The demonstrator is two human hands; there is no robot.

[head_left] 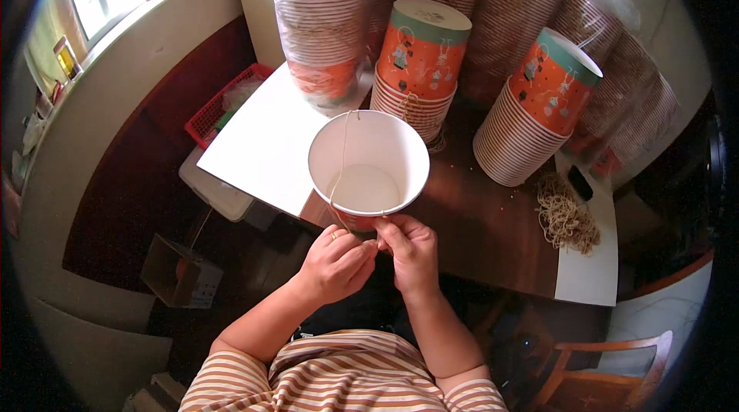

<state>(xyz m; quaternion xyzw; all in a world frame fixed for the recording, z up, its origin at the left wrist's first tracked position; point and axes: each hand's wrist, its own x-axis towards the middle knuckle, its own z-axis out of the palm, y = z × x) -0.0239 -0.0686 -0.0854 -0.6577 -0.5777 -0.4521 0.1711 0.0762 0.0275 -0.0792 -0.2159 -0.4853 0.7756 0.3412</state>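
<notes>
A large paper bucket (369, 177), white inside and orange outside, stands mouth up at the table's near edge. A thin twine cord (343, 154) runs from its far rim across the opening and over the near rim toward my fingers. Just below that rim, my left hand (337, 262) is closed, its fingers curled in a pinch on the cord. My right hand (408, 250) pinches at the near side of the bucket, thumb up by a short piece of cord at the rim. What lies between the right fingertips is partly hidden.
Upside-down stacks of orange and green paper buckets (427, 50) (554, 77) stand beyond. Plastic-wrapped stacks (319, 27) line the back. A tangled twine pile (568, 216) lies at right beside a black object (580, 182). A red basket (223, 104), cardboard box (181, 273) and wooden chair (608, 370) stand around the table.
</notes>
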